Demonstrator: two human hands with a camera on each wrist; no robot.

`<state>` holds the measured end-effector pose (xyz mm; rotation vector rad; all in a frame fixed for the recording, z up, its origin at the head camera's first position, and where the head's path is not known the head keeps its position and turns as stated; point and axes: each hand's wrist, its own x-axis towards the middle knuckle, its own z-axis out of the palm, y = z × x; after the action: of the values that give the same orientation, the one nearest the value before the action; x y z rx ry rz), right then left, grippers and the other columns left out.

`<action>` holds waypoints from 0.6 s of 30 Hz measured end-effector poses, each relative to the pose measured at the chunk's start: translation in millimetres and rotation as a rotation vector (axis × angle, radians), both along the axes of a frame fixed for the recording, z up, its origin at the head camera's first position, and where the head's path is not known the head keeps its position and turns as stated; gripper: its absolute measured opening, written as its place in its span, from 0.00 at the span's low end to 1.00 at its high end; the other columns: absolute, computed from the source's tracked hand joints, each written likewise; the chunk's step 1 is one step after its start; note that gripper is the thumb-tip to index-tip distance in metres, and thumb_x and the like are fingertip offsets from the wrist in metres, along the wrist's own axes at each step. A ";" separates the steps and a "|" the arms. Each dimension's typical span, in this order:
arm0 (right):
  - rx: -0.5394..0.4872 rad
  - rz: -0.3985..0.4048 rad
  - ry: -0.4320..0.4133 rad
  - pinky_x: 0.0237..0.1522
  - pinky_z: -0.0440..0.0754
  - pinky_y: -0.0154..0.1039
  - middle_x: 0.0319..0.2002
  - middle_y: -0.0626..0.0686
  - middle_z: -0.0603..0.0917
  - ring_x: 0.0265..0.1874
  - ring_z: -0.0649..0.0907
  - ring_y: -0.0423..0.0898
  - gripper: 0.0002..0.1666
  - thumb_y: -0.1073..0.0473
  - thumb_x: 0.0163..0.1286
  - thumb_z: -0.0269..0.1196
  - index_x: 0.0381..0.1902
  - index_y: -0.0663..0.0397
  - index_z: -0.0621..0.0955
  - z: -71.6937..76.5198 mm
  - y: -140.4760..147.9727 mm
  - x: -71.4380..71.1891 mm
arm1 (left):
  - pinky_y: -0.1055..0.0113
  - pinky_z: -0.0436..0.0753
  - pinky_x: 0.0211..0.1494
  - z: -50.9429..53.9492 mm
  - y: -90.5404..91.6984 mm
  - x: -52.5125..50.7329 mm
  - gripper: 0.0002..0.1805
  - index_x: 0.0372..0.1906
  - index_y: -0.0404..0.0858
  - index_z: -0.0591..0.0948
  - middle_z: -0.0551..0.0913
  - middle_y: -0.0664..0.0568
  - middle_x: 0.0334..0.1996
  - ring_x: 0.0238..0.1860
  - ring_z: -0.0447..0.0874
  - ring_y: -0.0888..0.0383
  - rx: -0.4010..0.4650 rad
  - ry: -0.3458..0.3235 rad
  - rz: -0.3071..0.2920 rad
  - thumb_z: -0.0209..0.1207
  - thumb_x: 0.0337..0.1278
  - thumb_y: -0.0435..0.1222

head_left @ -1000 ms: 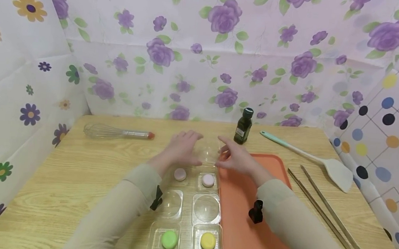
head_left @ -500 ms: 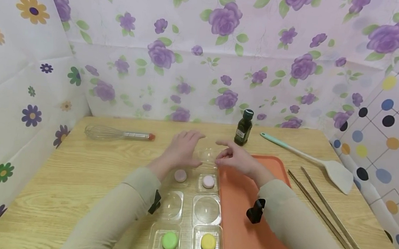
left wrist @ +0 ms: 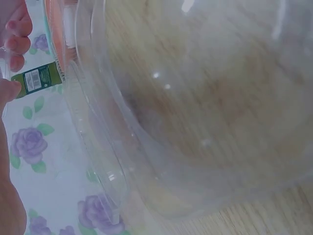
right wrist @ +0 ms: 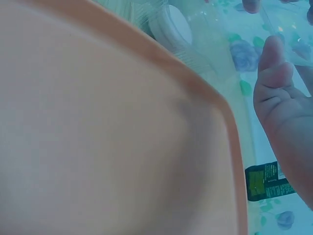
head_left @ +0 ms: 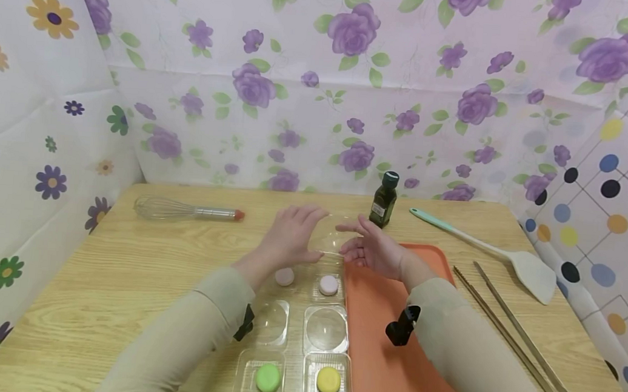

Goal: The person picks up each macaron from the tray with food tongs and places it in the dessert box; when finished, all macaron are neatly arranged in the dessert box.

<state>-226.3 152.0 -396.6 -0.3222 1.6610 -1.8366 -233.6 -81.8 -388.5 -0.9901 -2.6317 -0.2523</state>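
Observation:
Between my hands at the back of the group stands a clear plastic lid (head_left: pixel 329 236), its near edge showing as a bright line. My left hand (head_left: pixel 291 237) grips it from the left, thumb low and fingers above. My right hand (head_left: pixel 376 249) holds its right edge with bent fingers, beside the orange tray. Just in front, pale pink macarons (head_left: pixel 328 285) sit in two clear boxes. Nearer are open boxes with a green macaron (head_left: pixel 268 378) and a yellow macaron (head_left: pixel 328 381). Another clear domed lid (left wrist: pixel 205 107) fills the left wrist view.
An orange tray (head_left: pixel 379 352) lies under my right forearm. Behind it stands a dark bottle (head_left: pixel 384 200). Metal tongs (head_left: pixel 512 331) and a white spatula (head_left: pixel 529 275) lie to the right. A whisk (head_left: pixel 187 210) lies at the back left.
The clear lid's near edge now shows more plainly and looks raised. My right hand has turned, its fingers folding in at the lid's edge. My left hand has shifted slightly right.

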 end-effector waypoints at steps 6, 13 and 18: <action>0.022 -0.011 -0.050 0.36 0.71 0.38 0.36 0.55 0.79 0.31 0.78 0.46 0.44 0.30 0.71 0.33 0.68 0.58 0.59 1.4 -1.1 -0.9 | 0.53 0.67 0.55 -0.1 1.0 3.6 0.49 0.65 0.42 0.63 0.66 0.50 0.61 0.54 0.66 0.49 -0.025 0.055 -0.022 0.72 0.33 0.52; 0.064 -0.003 -0.072 0.36 0.75 0.37 0.35 0.56 0.81 0.31 0.80 0.46 0.44 0.31 0.70 0.37 0.68 0.59 0.60 0.8 -2.8 -0.4 | 0.54 0.67 0.53 -1.8 -0.4 6.7 0.48 0.65 0.42 0.63 0.64 0.50 0.61 0.52 0.66 0.50 -0.033 0.113 -0.066 0.71 0.35 0.51; 0.065 0.021 -0.057 0.36 0.76 0.37 0.31 0.55 0.82 0.30 0.81 0.45 0.43 0.32 0.71 0.35 0.68 0.59 0.59 0.5 -2.7 1.0 | 0.55 0.67 0.52 -2.3 -1.3 7.3 0.48 0.65 0.42 0.61 0.64 0.50 0.61 0.52 0.66 0.50 -0.033 0.161 -0.080 0.70 0.36 0.51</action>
<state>-225.3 149.3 -396.1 -0.2563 1.6677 -1.7564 -226.3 -83.0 -390.7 -1.0804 -2.4624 -0.1413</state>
